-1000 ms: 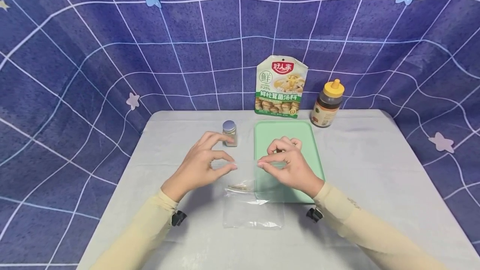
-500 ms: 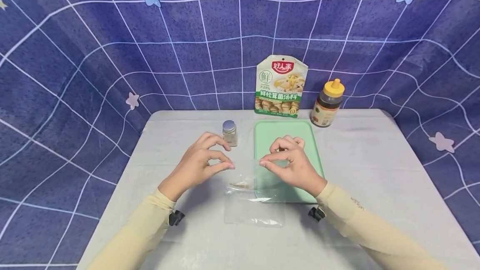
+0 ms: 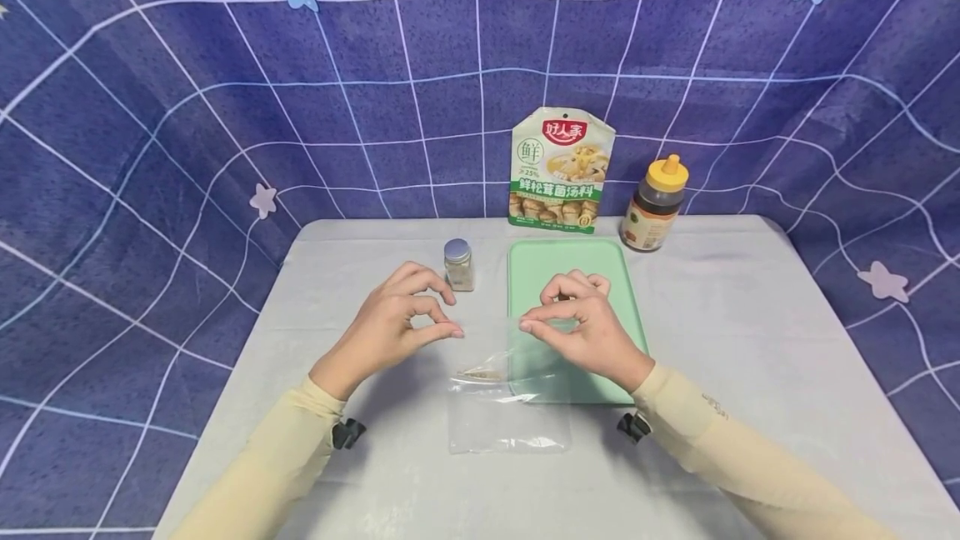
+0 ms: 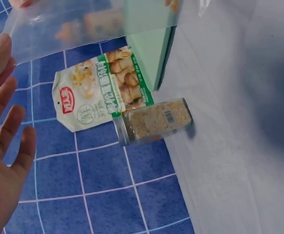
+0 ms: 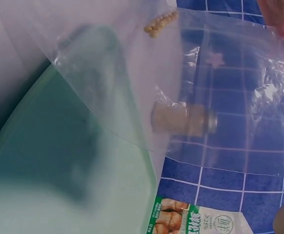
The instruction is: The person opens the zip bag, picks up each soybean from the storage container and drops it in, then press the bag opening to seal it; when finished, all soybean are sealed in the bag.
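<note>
Between my two hands hangs a clear plastic bag point(image 3: 510, 427), its upper edge spread toward both sides. My left hand point(image 3: 390, 315) pinches one top corner between thumb and index finger, the other fingers loosely bent. My right hand point(image 3: 588, 327) pinches the opposite corner, with its remaining fingers curled. Inside the bag lies a small cluster of tan, beady pieces point(image 5: 160, 24); their kind is unclear. In the left wrist view, the bag point(image 4: 83, 31) crosses the top. Through it in the right wrist view shows a blue-lidded glass jar point(image 3: 459, 267) of light brown granules.
A green tray point(image 3: 566, 261) lies under and beyond my right hand. Behind it, a soup seasoning packet point(image 3: 562, 173) leans on the blue grid curtain point(image 3: 375, 98). To its right stands a dark sauce bottle point(image 3: 654, 205) with a yellow cap. A white cloth covers the table point(image 3: 750, 315).
My left hand has drifted slightly left, away from the jar, which shows more fully. The right hand has shifted slightly right. Both keep their pinch on the bag.
</note>
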A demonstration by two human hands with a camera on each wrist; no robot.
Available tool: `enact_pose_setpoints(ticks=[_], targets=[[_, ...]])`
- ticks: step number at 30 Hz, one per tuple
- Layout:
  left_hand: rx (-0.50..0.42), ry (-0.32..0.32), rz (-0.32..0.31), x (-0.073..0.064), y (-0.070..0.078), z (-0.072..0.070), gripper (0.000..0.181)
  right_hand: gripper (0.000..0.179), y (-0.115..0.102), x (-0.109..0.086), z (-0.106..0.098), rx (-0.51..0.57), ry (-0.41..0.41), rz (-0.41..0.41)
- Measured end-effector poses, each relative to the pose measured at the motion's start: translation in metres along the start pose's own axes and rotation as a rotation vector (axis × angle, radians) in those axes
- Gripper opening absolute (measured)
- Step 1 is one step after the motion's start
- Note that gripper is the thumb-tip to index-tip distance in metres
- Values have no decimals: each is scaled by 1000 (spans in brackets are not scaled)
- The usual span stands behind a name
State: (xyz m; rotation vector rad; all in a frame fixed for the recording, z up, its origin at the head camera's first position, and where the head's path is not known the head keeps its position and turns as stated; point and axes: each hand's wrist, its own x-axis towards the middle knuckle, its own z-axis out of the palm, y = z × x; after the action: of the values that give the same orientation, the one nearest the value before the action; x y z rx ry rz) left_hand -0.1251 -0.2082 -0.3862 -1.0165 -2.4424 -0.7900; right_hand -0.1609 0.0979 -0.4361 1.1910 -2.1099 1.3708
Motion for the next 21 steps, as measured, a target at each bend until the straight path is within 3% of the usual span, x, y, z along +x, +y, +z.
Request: enact_pose_setpoints(ticks=[5, 8, 10, 15, 21], targets=[[-20, 11, -14, 0, 0, -1, 17, 14, -2, 1, 2, 21, 14, 1], [-28, 0, -28, 1, 4, 0, 28, 14, -9, 4, 4, 40, 24, -8], [-36, -4, -1, 5, 8, 2, 36, 15, -12, 6, 5, 46, 27, -17], [-39, 31, 101, 22, 22, 6, 15, 15, -18, 18, 3, 22, 32, -45], [-103, 84, 133, 40, 37, -8, 5, 16, -37, 41, -14, 5, 45, -77]])
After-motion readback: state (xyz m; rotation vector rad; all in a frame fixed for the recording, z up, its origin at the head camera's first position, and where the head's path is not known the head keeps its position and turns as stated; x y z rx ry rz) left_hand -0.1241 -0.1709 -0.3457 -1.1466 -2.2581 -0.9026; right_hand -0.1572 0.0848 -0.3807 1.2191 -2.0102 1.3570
